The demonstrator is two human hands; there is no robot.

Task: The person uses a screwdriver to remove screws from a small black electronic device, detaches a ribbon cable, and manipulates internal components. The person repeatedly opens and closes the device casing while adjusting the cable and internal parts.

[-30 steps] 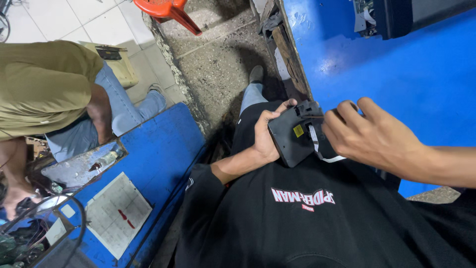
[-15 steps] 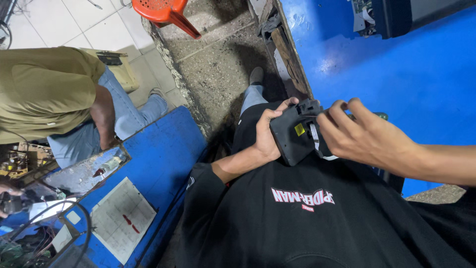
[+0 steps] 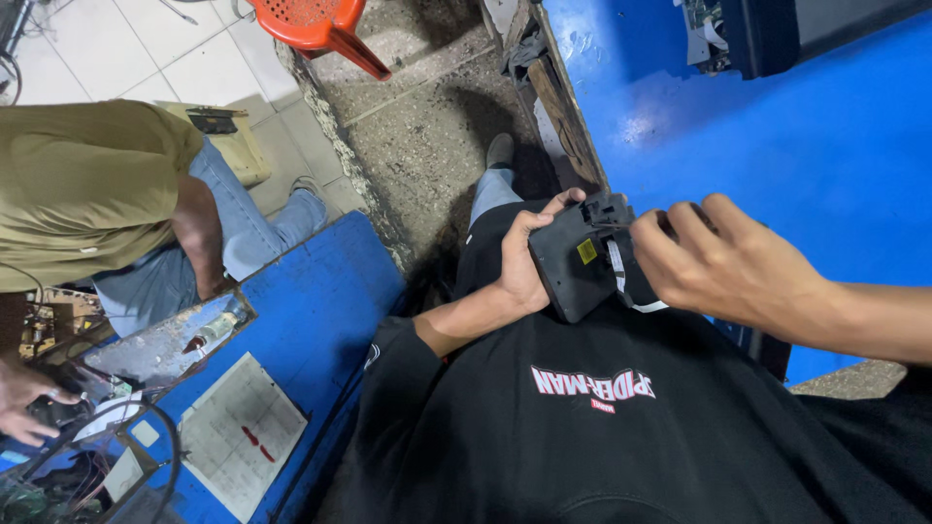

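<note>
The left hand (image 3: pixel 524 267) clasps the flat black plastic module with a yellow sticker (image 3: pixel 581 267) over the lap, fingers curled around its edge. The right hand (image 3: pixel 723 262), now shifted slightly rightward, pinches its white ribbon cable (image 3: pixel 621 281). Beyond lies the blue worktop (image 3: pixel 815 146).

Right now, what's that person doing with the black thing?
The person grips a black plastic device against their lap with the left hand, while the right hand pinches at its edge, near a white flat cable. A blue table stands beside them. Another person in an olive shirt works at a second blue bench.
</note>
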